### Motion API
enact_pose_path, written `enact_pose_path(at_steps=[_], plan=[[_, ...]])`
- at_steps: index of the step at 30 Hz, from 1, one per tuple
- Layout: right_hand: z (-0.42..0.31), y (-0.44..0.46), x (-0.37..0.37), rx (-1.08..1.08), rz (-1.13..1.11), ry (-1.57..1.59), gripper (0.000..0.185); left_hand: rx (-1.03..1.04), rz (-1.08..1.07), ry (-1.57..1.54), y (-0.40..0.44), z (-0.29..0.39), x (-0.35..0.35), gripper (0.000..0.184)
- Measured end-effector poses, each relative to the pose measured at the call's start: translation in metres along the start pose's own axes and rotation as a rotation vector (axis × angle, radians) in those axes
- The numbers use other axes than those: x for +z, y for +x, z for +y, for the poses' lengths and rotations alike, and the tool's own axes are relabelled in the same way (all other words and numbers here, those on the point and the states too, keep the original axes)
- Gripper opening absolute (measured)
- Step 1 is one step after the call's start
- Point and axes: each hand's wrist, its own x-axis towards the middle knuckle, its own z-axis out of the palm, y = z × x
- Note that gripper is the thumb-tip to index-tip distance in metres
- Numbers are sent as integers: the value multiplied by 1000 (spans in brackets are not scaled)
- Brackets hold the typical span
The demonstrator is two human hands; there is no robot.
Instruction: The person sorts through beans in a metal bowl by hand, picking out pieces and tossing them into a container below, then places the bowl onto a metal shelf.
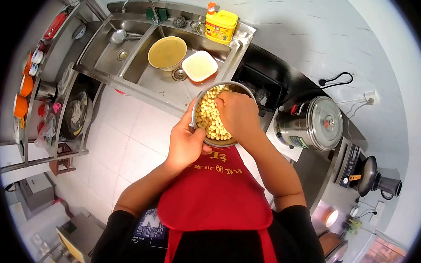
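A round metal bowl point(228, 143) full of pale yellow beans or kernels point(211, 113) is held up in front of the red apron. My left hand point(185, 142) grips the bowl's left and lower rim, its thumb over the edge. Inside the bowl is my right hand point(238, 115), with curled fingers down among the kernels at the right side. Whether those fingertips hold any kernels is hidden from view.
Behind the bowl, a double steel sink point(147, 84) contains a yellowish bowl point(167, 53) and a white square container point(200, 66). A yellow jug point(220, 26) stands at its back edge. To the right are a large lidded pot point(309, 122) and an induction cooker point(349, 164). Shelves point(28, 123) line the left.
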Motion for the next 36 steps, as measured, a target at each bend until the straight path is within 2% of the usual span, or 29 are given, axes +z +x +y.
enact_pose_path(at_steps=[3, 5, 6, 8, 9, 12, 14, 15, 17, 19, 22, 24, 25, 27, 28, 36], plan=[[2, -2, 1, 18, 16, -4, 21, -42, -38, 26, 2, -1, -2, 76], [6, -13, -7, -73, 308, 283, 14, -65, -28, -13, 5, -1, -3, 75], [12, -20, -13, -71, 306, 286, 14, -68, -26, -11, 7, -1, -3, 75], [30, -39, -28, 330, 218, 878, 10, -69, -25, 5, 8, -2, -6, 75], [39, -48, -37, 353, 260, 973, 11, -74, -33, 6, 9, -4, -6, 75], [89, -69, -36, 413, 355, 977, 18, -71, 7, -2, 13, -6, -9, 74], [118, -73, -27, 428, 278, 598, 18, -73, 2, 27, 15, -6, -8, 73], [124, -75, -26, 436, 284, 601, 18, -69, 9, 51, 15, -5, -8, 73], [131, -76, -26, 267, 301, 224, 17, -65, -2, 64, 15, -6, -6, 72], [122, -71, -31, 211, 381, 168, 15, -13, 20, 47, 12, -4, -1, 66], [83, -57, -49, 165, 460, 140, 18, 18, 9, 62, 14, -7, 0, 67], [46, -49, -55, -75, 368, 183, 15, 13, -17, 78, 16, -10, -4, 70], [41, -43, -50, -73, 369, 180, 15, 10, -39, 94, 16, -11, -5, 74], [36, -21, -43, -12, -31, -255, 15, 6, -48, 72, 13, -6, -3, 75], [30, -9, -43, 23, -177, -330, 18, 2, -54, 51, 12, -4, -2, 76], [19, 8, -22, -28, -362, -479, 11, 22, -41, 75, 10, -10, -2, 76]])
